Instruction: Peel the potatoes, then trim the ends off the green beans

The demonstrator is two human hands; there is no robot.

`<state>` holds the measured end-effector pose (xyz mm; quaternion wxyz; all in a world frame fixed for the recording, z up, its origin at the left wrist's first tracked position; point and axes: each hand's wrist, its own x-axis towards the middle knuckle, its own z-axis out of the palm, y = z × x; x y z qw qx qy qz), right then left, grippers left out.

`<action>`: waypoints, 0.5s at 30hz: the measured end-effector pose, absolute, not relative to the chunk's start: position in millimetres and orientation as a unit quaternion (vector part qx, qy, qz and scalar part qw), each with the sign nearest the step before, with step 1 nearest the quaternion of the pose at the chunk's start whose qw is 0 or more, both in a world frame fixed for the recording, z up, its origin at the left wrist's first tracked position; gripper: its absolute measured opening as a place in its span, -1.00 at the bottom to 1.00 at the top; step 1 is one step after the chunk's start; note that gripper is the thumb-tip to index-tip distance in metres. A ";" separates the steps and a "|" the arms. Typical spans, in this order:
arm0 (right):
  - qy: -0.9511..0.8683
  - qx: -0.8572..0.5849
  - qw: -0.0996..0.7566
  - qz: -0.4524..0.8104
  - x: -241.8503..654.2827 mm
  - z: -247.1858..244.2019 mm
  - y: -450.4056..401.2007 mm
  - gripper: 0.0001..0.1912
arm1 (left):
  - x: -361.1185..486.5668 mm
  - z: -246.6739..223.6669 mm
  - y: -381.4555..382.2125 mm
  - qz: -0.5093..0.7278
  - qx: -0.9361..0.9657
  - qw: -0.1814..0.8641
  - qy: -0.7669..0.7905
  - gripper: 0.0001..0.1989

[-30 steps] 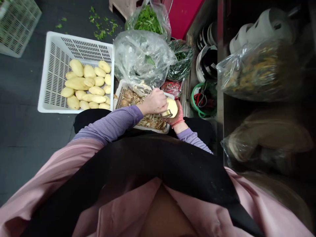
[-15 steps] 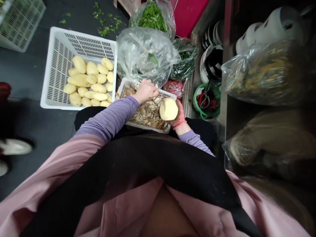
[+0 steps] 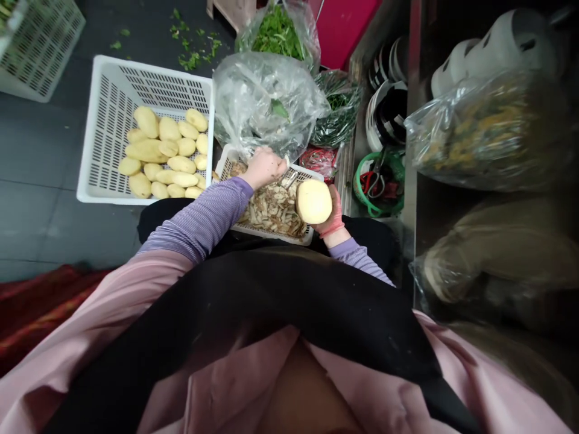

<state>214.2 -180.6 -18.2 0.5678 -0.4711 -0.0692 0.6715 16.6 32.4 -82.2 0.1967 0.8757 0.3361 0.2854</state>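
Observation:
My right hand (image 3: pixel 332 217), in a pink glove, is wrapped round a large, round, peeled potato (image 3: pixel 315 202) with pale yellow flesh and a darker side. My bare left hand (image 3: pixel 266 166) is closed on a peeler (image 3: pixel 292 178); its metal end points toward the potato, a little apart from it, and the handle is mostly hidden by the fingers. Under both hands sits a small white basket (image 3: pixel 253 231) filled with brown and white peelings (image 3: pixel 274 208). To the left, a larger white basket (image 3: pixel 102 120) holds several peeled potatoes (image 3: pixel 147 150).
Clear plastic bags (image 3: pixel 271 90) with greens lie beyond the small basket. At right are a green basket (image 3: pixel 380 208) with red-handled scissors, and a shelf with a filled bag (image 3: pixel 479 132). Leaf scraps (image 3: pixel 194 51) dot the floor. Red patterned cloth (image 3: pixel 40 313) shows at lower left.
The potato has turned and shifted slightly right, its pale face now more toward me. My left hand has moved slightly. At left, the white shoes have gone and red patterned cloth has come in.

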 end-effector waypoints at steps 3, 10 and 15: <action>-0.055 -0.451 0.568 0.687 219.3 -28.2 -175.4 -0.38 | 21.7 -64.7 14.9 0.265 0.883 0.190 0.338 -0.50; -0.098 -0.446 0.541 0.706 218.7 -40.6 -173.5 -0.20 | 28.7 -33.4 -26.8 0.245 0.901 0.196 0.300 -0.51; -0.068 -0.474 0.539 0.693 219.3 -50.0 -172.1 -0.27 | 28.2 -33.3 -19.5 0.269 0.911 0.201 0.238 -0.48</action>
